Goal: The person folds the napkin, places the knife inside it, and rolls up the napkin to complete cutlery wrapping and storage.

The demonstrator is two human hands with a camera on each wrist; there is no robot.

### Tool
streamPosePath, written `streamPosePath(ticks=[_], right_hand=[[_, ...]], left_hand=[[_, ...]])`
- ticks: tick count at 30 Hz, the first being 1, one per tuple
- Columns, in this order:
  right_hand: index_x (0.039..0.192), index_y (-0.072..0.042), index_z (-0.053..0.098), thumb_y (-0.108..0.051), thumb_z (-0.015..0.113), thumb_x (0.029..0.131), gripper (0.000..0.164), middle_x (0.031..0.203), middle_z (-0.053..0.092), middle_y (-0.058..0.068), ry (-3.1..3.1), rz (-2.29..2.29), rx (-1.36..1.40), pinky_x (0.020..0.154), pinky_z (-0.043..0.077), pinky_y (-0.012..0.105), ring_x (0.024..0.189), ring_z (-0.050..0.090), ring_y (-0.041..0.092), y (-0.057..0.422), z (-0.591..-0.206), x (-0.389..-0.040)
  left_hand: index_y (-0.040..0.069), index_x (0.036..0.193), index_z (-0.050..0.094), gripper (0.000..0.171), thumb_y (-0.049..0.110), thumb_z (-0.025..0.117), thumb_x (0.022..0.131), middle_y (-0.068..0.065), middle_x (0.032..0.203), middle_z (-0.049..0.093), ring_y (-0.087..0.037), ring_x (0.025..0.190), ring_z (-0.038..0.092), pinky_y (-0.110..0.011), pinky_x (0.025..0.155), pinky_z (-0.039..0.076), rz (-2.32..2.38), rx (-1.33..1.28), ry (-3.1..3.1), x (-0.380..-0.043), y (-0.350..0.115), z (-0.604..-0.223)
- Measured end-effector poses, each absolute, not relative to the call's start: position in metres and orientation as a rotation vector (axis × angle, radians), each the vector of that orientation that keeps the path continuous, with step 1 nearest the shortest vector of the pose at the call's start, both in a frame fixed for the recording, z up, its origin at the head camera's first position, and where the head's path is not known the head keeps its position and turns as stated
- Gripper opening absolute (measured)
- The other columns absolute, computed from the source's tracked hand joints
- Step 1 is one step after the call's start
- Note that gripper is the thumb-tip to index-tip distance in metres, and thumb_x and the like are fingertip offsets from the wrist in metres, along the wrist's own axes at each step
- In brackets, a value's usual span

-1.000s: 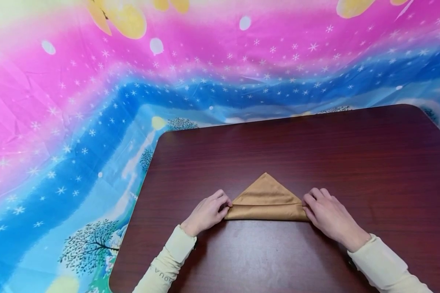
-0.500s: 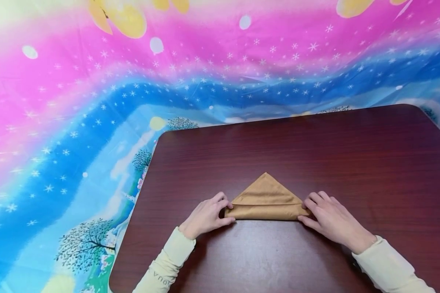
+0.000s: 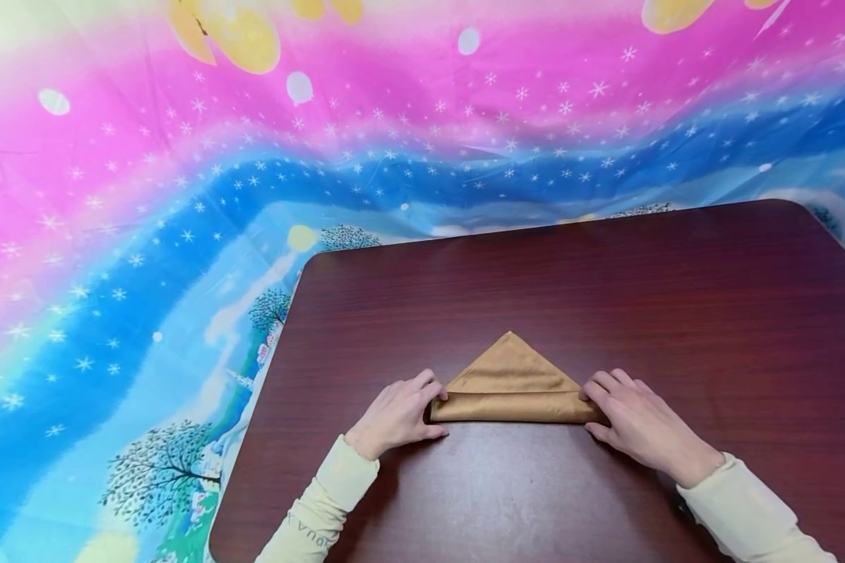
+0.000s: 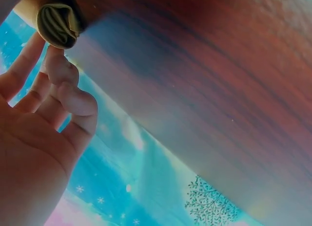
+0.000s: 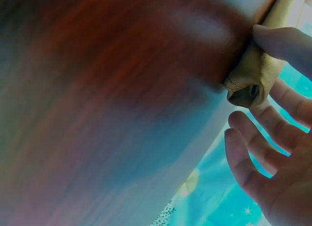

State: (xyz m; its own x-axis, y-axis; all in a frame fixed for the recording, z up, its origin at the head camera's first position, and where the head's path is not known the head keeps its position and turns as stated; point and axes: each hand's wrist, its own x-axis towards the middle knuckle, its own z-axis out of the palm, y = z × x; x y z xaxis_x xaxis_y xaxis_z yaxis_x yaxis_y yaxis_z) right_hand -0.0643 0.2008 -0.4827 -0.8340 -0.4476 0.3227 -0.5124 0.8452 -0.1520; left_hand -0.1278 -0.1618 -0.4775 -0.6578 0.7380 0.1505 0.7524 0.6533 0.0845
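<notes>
A golden-brown cloth [image 3: 510,371] lies on the table, a triangle pointing away from me with its near side rolled into a band. The left hand [image 3: 397,414] holds the band's left end, fingertips at its far side and thumb at its near edge. In the left wrist view the end of the cloth roll [image 4: 58,26] shows coiled layers above the fingers. At the other end, the right hand [image 3: 644,422] grips the band between thumb and fingers. The right wrist view shows its thumb [image 5: 278,41] on the cloth [image 5: 251,84], with some fingers spread below the folded end.
The dark red-brown wooden table [image 3: 605,289] has rounded corners and extends well past the cloth on the far side. A colourful printed curtain [image 3: 394,102] with snowflakes and trees hangs behind it and along the left edge.
Both hands have gone from pinching the band's end corners to spanning its ends, thumbs lowered to the near edge. The cloth keeps nearly the same shape and place.
</notes>
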Motion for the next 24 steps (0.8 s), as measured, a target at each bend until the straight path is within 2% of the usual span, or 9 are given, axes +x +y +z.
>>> streamPosePath(ticks=[9, 16, 24], right_hand=[[0.090, -0.014, 0.061, -0.021, 0.083, 0.067, 0.033, 0.087, 0.057, -0.005, -2.734, 0.331, 0.740, 0.067, 0.043, 0.036, 0.083, 0.053, 0.016, 0.1994, -0.4818, -0.0662], [0.090, -0.015, 0.061, -0.021, 0.078, 0.070, 0.027, 0.086, 0.057, -0.006, -2.725, 0.329, 0.729, 0.066, 0.042, 0.035, 0.084, 0.054, 0.016, 0.1997, -0.4803, -0.0673], [0.090, -0.016, 0.060, -0.023, 0.074, 0.074, 0.022, 0.083, 0.057, -0.007, -2.746, 0.321, 0.703, 0.065, 0.041, 0.034, 0.082, 0.054, 0.016, 0.2010, -0.4778, -0.0682]], left_hand=[[0.020, 0.104, 0.063, 0.036, 0.033, 0.079, 0.074, 0.008, 0.097, 0.056, -0.009, 0.069, 0.057, -0.028, 0.067, 0.051, -0.167, -1.271, -2.783, -0.1300, -0.1632, -0.4767], [0.019, 0.106, 0.063, 0.032, 0.030, 0.073, 0.077, 0.008, 0.098, 0.060, -0.008, 0.065, 0.055, -0.028, 0.066, 0.051, -0.201, -1.261, -2.798, -0.1319, -0.1644, -0.4746], [0.020, 0.107, 0.062, 0.029, 0.027, 0.070, 0.080, 0.011, 0.100, 0.066, -0.002, 0.073, 0.055, -0.023, 0.067, 0.050, -0.374, -1.214, -2.868, -0.1373, -0.1682, -0.4719]])
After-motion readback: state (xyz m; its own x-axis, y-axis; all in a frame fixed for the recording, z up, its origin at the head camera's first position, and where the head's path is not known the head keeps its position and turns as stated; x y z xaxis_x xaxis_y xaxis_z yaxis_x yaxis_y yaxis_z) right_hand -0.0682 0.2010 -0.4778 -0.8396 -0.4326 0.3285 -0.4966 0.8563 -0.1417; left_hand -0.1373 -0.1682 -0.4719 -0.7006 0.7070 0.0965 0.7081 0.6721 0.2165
